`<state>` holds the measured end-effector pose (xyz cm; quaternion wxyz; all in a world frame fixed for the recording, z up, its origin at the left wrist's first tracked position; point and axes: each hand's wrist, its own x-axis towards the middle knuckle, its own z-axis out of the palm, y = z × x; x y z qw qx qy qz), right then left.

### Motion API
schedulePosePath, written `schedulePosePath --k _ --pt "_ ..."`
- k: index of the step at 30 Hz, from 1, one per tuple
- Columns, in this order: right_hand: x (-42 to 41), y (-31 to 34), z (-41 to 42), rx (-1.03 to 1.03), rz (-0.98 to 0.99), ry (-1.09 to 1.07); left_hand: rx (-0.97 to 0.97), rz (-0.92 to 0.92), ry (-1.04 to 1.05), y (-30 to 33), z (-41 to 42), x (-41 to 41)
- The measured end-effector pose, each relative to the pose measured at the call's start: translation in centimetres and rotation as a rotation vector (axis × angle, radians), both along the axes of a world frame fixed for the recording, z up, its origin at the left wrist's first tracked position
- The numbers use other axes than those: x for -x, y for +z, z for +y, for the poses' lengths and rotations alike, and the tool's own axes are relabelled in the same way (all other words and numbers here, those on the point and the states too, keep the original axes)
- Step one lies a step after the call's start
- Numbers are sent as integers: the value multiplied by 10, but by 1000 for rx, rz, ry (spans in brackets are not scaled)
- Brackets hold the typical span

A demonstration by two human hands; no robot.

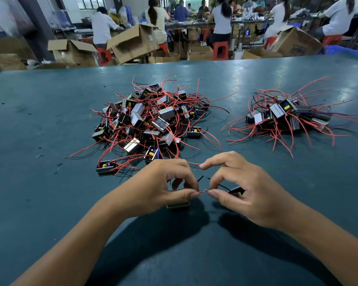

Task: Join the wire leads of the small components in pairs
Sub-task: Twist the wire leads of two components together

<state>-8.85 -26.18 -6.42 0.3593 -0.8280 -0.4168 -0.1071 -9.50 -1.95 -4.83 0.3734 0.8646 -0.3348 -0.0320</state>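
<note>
Seen from the head camera, a worker's left hand and right hand meet low over a dark green surface, each pinching the end of a red wire lead between thumb and fingertip, so that the bared tips touch between the two hands. Under the left hand lies one small component, mostly hidden by the palm; beneath the right hand's fingers sits a second component, its yellow part showing. Two black leads stick up loose between the hands. Just beyond the hands, a large pile of components with tangled red and black wires spreads over the surface, and a smaller pile lies to the right of the large one. Behind the large pile, past the surface's far edge, open cardboard boxes stand on the floor and seated workers face long benches.
</note>
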Motion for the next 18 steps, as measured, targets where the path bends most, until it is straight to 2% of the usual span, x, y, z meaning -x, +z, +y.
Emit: schedulePosePath --k 6,11,18 --pt "5 2 3 -198 148 -121 157 0 133 1 -1 1" --pt "4 0 7 -179 160 -134 88 29 105 -3 -8 4" --pt "0 0 5 -136 155 -152 25 -49 137 -1 -7 2"
